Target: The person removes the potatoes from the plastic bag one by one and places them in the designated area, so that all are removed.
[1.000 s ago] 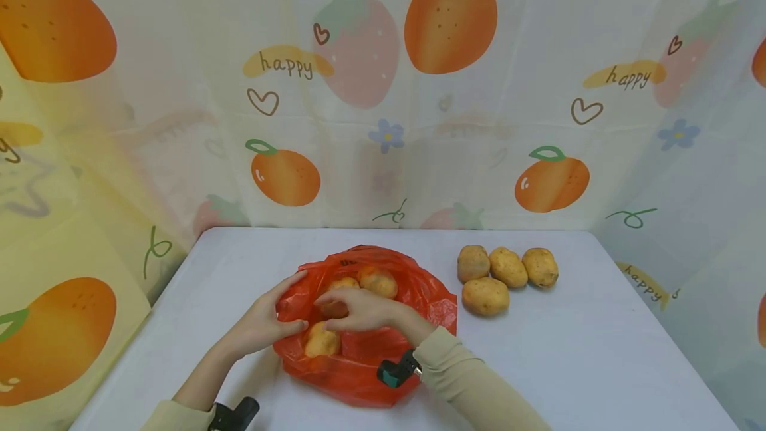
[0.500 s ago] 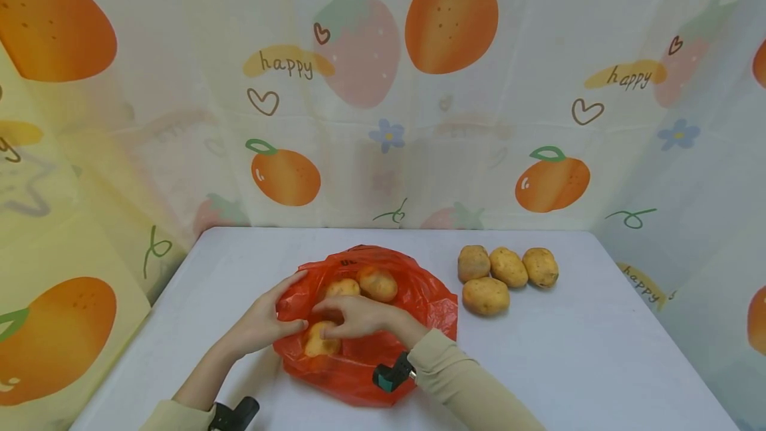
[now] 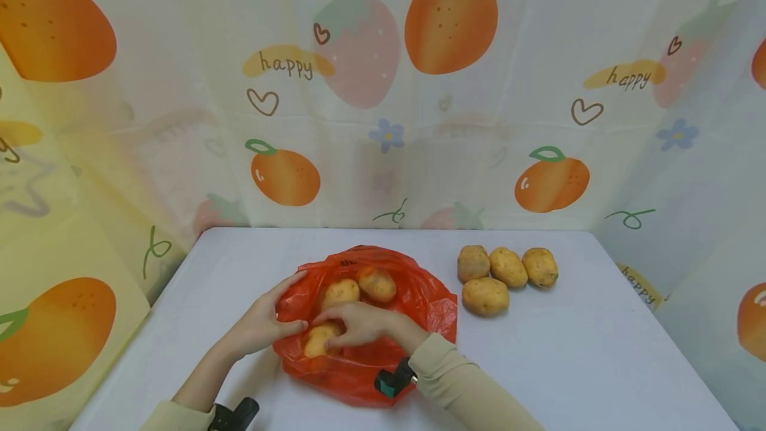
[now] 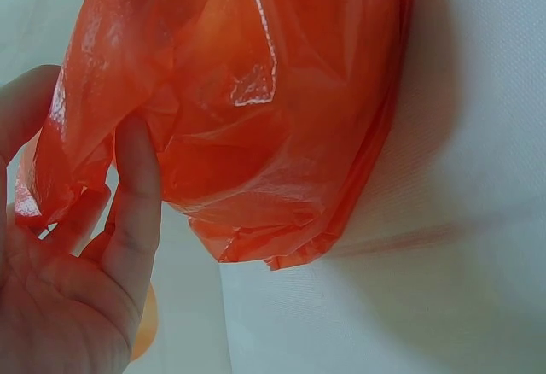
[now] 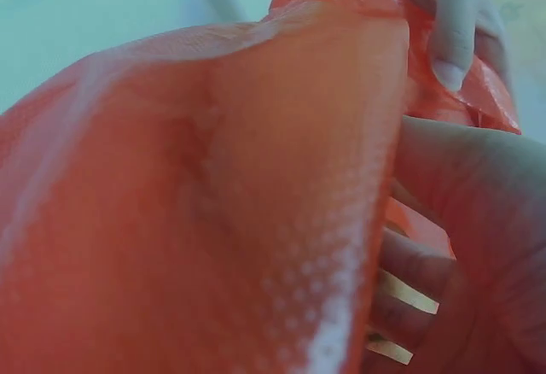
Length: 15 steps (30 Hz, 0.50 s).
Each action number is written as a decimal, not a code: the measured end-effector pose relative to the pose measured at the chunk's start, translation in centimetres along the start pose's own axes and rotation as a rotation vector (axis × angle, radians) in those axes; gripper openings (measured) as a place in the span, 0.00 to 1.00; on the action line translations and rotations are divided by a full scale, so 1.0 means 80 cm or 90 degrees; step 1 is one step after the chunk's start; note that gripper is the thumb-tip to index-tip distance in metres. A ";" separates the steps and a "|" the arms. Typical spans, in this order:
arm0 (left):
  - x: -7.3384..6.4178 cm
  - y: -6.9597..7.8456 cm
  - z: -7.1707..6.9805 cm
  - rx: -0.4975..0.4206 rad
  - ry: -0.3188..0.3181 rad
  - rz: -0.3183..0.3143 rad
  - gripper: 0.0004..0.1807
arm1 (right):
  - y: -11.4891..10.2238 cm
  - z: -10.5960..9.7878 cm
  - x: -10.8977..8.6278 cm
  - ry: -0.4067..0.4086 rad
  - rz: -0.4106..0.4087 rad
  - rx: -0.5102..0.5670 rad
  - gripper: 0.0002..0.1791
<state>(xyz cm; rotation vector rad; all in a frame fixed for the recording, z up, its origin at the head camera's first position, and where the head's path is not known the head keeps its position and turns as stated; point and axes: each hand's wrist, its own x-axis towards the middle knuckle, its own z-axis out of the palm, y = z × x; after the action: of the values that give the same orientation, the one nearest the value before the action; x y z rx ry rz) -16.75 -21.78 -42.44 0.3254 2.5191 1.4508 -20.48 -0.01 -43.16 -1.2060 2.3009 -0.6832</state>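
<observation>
A red plastic bag lies with its mouth spread, and three potatoes show inside. At the bag's left rim, my left hand grips the plastic, thumb inside and fingers outside; the left wrist view shows the fingers behind the red film. My right hand reaches into the bag, its thumb and fingers curled about the near potato. Farther back in the bag sit another potato and a third potato. Bag film hides part of the right hand in the right wrist view.
Several loose potatoes lie grouped on the white table, right of the bag. A fruit-print curtain hangs behind the table and along both sides.
My right hand has shifted slightly toward me inside the bag, from the middle potato to the near one. The middle potato is now more exposed. My left hand stays on the rim.
</observation>
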 end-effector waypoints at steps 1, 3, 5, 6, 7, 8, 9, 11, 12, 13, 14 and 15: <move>0.000 0.000 0.000 0.001 0.000 0.000 0.44 | 0.000 0.000 0.000 0.001 -0.002 -0.002 0.25; 0.000 -0.001 0.000 0.002 0.001 -0.001 0.44 | 0.000 0.000 -0.001 0.001 -0.006 -0.005 0.24; 0.000 -0.001 0.001 0.002 0.001 0.000 0.44 | 0.001 0.002 0.000 -0.001 -0.007 -0.008 0.25; 0.000 -0.001 0.001 0.002 0.001 0.000 0.44 | 0.002 0.003 0.000 -0.001 -0.006 -0.009 0.25; 0.000 -0.001 0.001 0.003 0.002 0.002 0.44 | 0.001 0.003 0.000 -0.003 -0.004 -0.010 0.25; 0.000 -0.001 0.001 0.003 0.002 0.004 0.44 | 0.001 0.004 0.000 -0.004 -0.003 -0.010 0.25; 0.000 -0.001 0.001 0.003 0.002 0.005 0.44 | 0.001 0.005 0.000 -0.005 -0.002 -0.011 0.25; 0.000 -0.001 0.001 0.004 0.003 0.007 0.44 | 0.000 0.006 0.000 -0.007 -0.001 -0.014 0.26; 0.000 -0.001 0.001 0.004 0.002 0.007 0.44 | -0.001 0.007 0.000 -0.008 -0.001 -0.015 0.27; 0.000 -0.001 0.001 0.004 0.002 0.007 0.44 | -0.001 0.007 0.000 -0.009 -0.002 -0.017 0.27; 0.000 -0.001 0.001 0.003 0.001 0.006 0.44 | -0.002 0.008 0.000 -0.010 -0.005 -0.020 0.27; -0.001 -0.001 0.001 0.004 0.001 0.005 0.44 | -0.002 0.009 0.000 -0.012 -0.005 -0.020 0.27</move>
<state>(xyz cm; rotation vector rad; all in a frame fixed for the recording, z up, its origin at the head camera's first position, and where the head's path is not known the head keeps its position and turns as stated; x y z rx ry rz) -16.69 -21.81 -42.54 0.3362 2.5258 1.4474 -19.96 -0.22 -43.61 -1.2304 2.3014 -0.6371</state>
